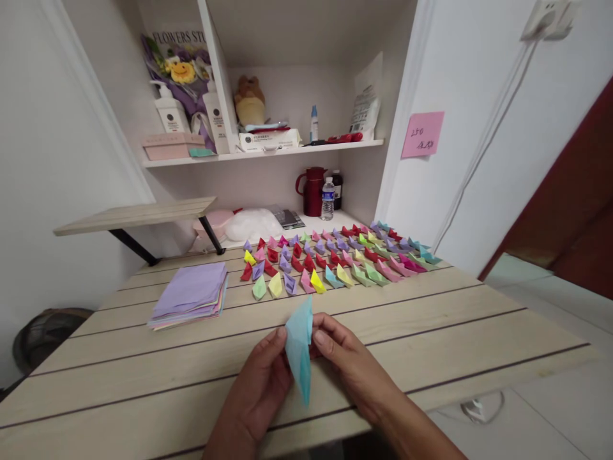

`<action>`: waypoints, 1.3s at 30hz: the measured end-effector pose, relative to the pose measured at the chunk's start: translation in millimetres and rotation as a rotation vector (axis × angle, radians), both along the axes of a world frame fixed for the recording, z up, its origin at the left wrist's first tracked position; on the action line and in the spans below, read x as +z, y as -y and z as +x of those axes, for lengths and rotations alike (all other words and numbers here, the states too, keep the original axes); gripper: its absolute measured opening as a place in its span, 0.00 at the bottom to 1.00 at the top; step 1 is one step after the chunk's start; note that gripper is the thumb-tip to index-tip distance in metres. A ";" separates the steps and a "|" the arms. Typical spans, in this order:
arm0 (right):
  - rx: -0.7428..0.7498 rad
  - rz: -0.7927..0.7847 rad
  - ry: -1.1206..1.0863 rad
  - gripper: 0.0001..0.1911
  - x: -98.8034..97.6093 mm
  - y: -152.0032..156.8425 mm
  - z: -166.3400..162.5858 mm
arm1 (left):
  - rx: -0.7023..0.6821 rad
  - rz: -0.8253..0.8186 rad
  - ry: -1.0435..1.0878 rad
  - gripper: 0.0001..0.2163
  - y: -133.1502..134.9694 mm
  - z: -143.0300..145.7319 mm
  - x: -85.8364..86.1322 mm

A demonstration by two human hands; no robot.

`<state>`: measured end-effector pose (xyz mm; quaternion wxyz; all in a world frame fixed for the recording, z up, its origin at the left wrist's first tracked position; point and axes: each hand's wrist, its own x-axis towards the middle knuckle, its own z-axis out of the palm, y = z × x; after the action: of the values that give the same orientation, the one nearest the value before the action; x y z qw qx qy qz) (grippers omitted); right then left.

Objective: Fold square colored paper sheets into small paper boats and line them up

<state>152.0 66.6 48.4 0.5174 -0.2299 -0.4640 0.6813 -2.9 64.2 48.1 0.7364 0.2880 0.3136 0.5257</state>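
A light-blue sheet of folded paper (300, 351) is held up between both hands, above the front of the wooden table (191, 377). My left hand (265, 377) pinches its left edge, thumb toward me. On the other side, my right hand (347, 358) grips the right edge between thumb and bent fingers. The paper stands tilted, pointed at top and bottom, with several creases. Just beyond it sit rows of small folded paper boats (317, 282) in many colours. To the left lies a stack of square paper (191, 291), purple on top.
A small raised wooden shelf (138, 214) stands on black legs at the back left. Behind the boats are a white plastic bag (253, 225), a dark red jug (313, 191) and a water bottle (328, 199). A pink note (422, 135) hangs on the right wall.
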 end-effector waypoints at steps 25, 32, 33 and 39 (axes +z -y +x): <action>-0.013 0.036 0.154 0.15 -5.0 4.5 2.2 | -0.025 -0.047 0.041 0.12 -0.6 -0.2 -8.0; -0.106 0.050 0.197 0.22 -8.3 2.6 0.9 | 0.028 -0.008 0.027 0.13 -2.1 1.9 -10.0; -0.113 0.047 0.201 0.22 -8.4 2.4 0.8 | 0.029 -0.002 0.021 0.13 -2.1 2.6 -9.7; -0.095 0.055 0.181 0.24 -5.9 2.3 0.7 | 0.049 0.041 -0.048 0.12 -1.3 6.4 -8.6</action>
<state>152.7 64.3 42.5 0.5113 -0.2977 -0.5159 0.6195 3.5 65.5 39.6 0.7094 0.3078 0.3273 0.5430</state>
